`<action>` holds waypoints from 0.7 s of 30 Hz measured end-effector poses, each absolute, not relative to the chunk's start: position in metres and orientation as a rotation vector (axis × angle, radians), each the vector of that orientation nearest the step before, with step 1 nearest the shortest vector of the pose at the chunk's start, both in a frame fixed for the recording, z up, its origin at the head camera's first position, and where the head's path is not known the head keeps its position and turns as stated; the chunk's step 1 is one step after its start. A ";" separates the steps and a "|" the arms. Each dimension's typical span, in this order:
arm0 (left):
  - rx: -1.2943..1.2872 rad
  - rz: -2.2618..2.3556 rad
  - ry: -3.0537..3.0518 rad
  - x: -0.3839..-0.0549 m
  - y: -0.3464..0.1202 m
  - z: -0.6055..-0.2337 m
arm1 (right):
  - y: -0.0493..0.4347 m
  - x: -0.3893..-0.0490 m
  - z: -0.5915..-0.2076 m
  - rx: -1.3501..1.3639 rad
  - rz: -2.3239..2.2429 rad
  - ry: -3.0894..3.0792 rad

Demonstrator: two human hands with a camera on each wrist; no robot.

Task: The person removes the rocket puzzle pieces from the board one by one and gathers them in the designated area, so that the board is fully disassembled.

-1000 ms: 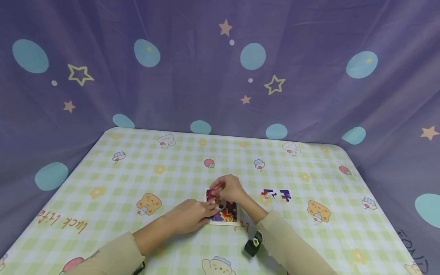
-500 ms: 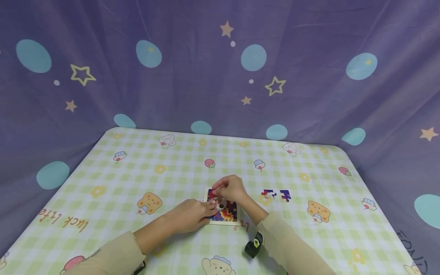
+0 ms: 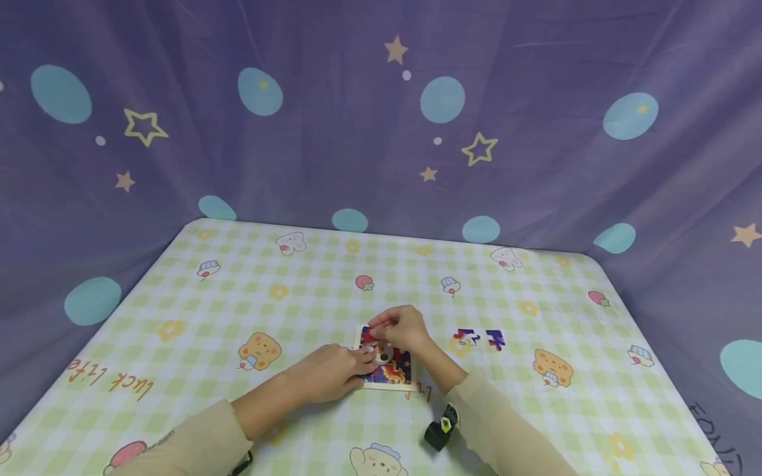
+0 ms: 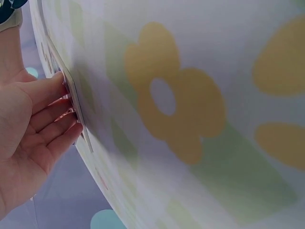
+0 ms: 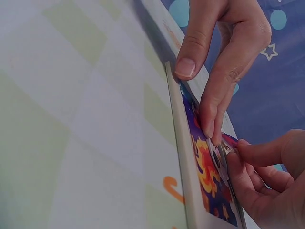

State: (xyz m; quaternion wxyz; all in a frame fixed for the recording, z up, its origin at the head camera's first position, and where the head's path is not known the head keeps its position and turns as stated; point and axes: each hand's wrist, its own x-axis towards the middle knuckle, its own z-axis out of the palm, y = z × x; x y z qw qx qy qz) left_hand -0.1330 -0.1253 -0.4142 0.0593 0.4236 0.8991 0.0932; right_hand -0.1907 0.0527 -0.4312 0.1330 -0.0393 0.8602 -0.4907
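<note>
One straight-fingered left hand [image 3: 336, 371] rests on puzzle board [image 3: 387, 377], right hand [image 3: 401, 328] pinches piece [image 5: 229, 139] at its 11 o'clock; align before pressing.

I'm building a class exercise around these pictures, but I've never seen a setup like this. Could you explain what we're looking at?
There is no machine here: a person works with two bare hands. The wide picture comes from a camera worn on the head, looking forward and down. The two tilted close-ups come from cameras on the left and right wrists.

A checked cloth with cartoon prints covers the table, and a purple curtain hangs behind. On the cloth lies a colourful picture puzzle with a pale border. Two loose pieces lie to its right.

The left hand rests its fingers on the puzzle. The right hand appears to pinch a puzzle piece between thumb and fingers, at the puzzle's far left part.
</note>
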 end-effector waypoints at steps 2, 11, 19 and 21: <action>1.277 0.280 2.720 -0.133 -0.125 -0.414 | 0.053 -0.191 -0.431 -0.108 -1.429 2.496; 1.236 0.282 2.709 -0.134 -0.124 -0.413 | 0.065 -0.201 -0.426 -0.022 -1.569 2.536; 1.261 0.266 2.703 -0.134 -0.124 -0.412 | 0.087 -0.202 -0.424 0.059 -1.632 2.513; 1.257 0.265 2.701 -0.133 -0.123 -0.413 | 0.093 -0.202 -0.424 0.076 -1.632 2.514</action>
